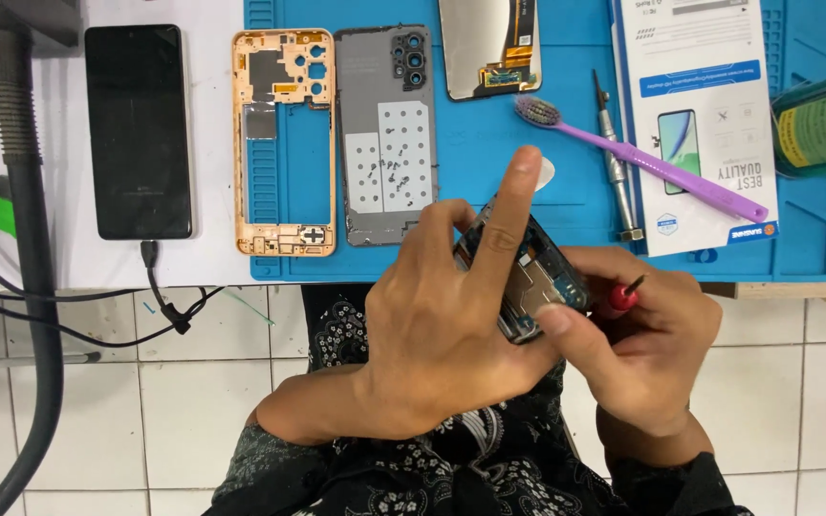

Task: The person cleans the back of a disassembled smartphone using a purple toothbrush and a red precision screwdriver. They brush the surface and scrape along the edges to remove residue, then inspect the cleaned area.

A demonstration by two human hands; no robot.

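While the left hand (442, 334) grips an opened phone body (528, 282) from its left side, index finger stretched straight up over it, the right hand (638, 330) pinches a red-handled screwdriver (623, 296) against the body's right edge. Both hands hover off the front edge of the desk (145, 263), above the lap. Behind them on the blue work mat (470, 162) lie an orange phone frame (284, 143), a grey back cover (386, 139) dotted with screws, and a purple toothbrush (642, 158). A black phone (138, 132) lies left of the mat.
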